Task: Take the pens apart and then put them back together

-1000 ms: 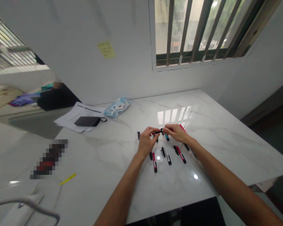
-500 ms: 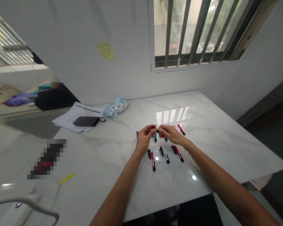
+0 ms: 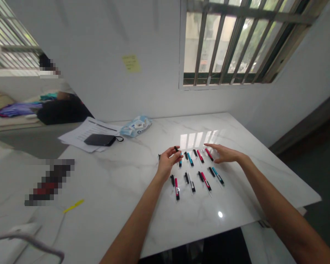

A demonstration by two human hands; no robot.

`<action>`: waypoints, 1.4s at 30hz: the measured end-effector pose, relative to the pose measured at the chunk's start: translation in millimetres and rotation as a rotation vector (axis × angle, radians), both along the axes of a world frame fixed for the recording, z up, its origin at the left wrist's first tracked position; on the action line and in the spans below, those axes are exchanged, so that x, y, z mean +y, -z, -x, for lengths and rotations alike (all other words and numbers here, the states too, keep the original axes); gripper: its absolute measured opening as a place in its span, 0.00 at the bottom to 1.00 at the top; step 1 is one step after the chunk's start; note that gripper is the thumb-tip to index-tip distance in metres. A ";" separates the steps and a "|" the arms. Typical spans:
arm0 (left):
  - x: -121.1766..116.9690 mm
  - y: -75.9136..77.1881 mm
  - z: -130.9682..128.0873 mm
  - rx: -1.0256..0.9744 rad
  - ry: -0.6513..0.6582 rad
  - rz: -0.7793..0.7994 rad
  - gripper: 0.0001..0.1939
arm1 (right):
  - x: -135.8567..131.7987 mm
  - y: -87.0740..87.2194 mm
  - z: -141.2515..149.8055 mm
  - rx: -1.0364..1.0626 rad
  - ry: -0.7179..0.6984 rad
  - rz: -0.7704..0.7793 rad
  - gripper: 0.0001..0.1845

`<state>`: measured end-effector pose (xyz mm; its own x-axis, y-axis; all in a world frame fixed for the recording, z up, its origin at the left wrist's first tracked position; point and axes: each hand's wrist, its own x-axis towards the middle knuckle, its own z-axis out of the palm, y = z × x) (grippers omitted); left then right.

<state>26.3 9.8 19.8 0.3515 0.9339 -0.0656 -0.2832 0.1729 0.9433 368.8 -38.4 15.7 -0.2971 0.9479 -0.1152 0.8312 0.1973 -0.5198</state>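
Centrally, the left hand [image 3: 167, 162] pinched a small black piece [image 3: 176, 149] between its fingers above the surface [image 3: 126, 179]; the right hand [image 3: 226, 153], fingers spread, was near a red pen [image 3: 209, 154] lying there.

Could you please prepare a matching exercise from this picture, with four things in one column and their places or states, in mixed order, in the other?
Column one
1. Left hand
2. Right hand
3. Yellow note
4. Flat black item with a loop

Column two
A. On the wall, to the left of the barred window
B. Lying on the papers
C. Spread open beside a red pen
D. Holding a small black part

Right pairs: 1-D, 2-C, 3-A, 4-B
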 end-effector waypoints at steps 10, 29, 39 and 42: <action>3.7 8.2 -0.7 0.077 -0.026 -0.018 0.28 | 0.9 -6.8 15.7 -0.031 0.058 -0.146 0.48; 1.1 8.6 -1.6 0.144 0.046 -0.093 0.26 | -5.0 -8.6 87.9 0.169 0.163 -0.517 0.28; 1.1 5.8 -0.9 0.149 0.023 -0.095 0.24 | 3.2 34.9 44.7 0.036 0.349 -0.374 0.06; 0.4 5.8 -1.4 0.161 0.027 -0.116 0.23 | 2.9 35.6 46.1 0.103 0.444 -0.366 0.07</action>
<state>27.7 10.2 14.0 0.3703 0.9288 -0.0154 -0.1235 0.0657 0.9902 322.7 -35.5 -19.9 0.1459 0.9567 0.2519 0.8243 0.0233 -0.5657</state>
